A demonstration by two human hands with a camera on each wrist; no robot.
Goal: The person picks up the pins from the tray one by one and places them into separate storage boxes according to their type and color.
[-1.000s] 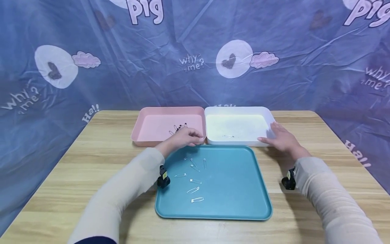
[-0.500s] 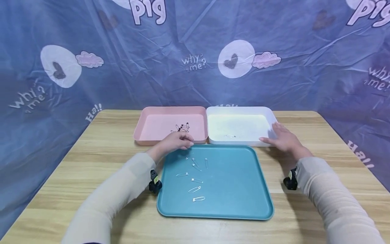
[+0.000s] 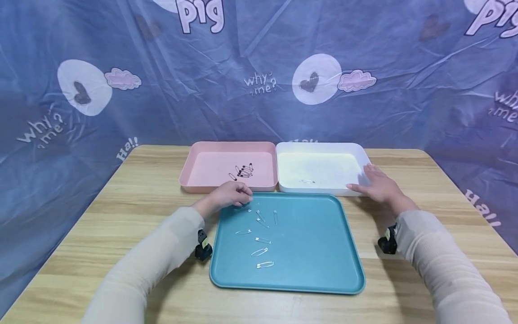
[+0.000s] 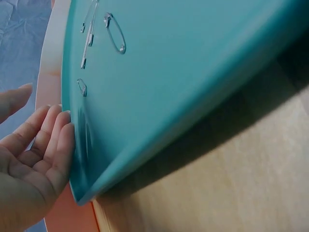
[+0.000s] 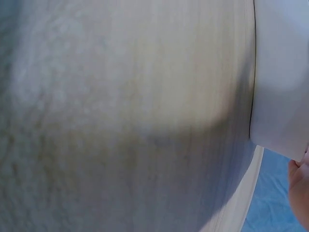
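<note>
My left hand is over the far left corner of the teal tray. Its fingers bend loosely and the thumb stands apart, with nothing between them in the left wrist view. Close to the fingertips lies a silver safety pin. Several more silver safety pins are scattered over the tray's left half. With fairly straight fingers, my right hand rests against the right side of the white box, thumb by its front wall. The right wrist view catches only part of that hand beside the box.
The pink box holds a cluster of black safety pins and adjoins the white box, where a silver safety pin lies. Both stand behind the tray on the wooden table. A blue printed cloth hangs behind.
My left hand has moved left and nearer, from where the two boxes meet to the tray's far left corner. More black safety pins show now. The right hand stays at the white box.
</note>
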